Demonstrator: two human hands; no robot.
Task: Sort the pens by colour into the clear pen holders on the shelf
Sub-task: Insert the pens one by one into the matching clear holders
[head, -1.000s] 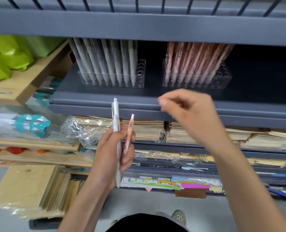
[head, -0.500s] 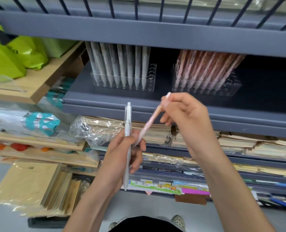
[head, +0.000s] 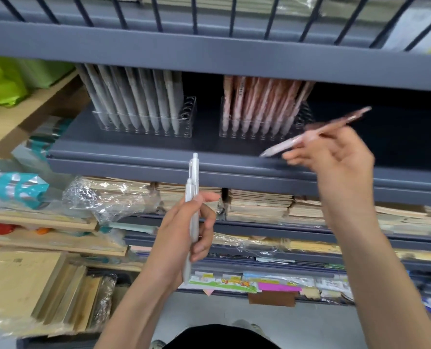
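Left on the grey shelf [head: 134,157]: clear pen holder [head: 188,117] packed with a row of white pens [head: 139,102], tips down, a few holes free at its right end. Lower, before the shelf edge: left hand [head: 184,230], fingers curled round an upright white pen [head: 193,187], clicker up. Beside the first holder, apart from it: second clear holder [head: 306,117] full of pink pens [head: 259,107]. Farther right: right hand [head: 335,162], fingers pinching a tilted pink pen [head: 307,138], in the air near that holder, blurred.

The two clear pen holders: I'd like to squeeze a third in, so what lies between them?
Head view: nothing, just bare grey shelf between the white-pen holder and the pink-pen holder.
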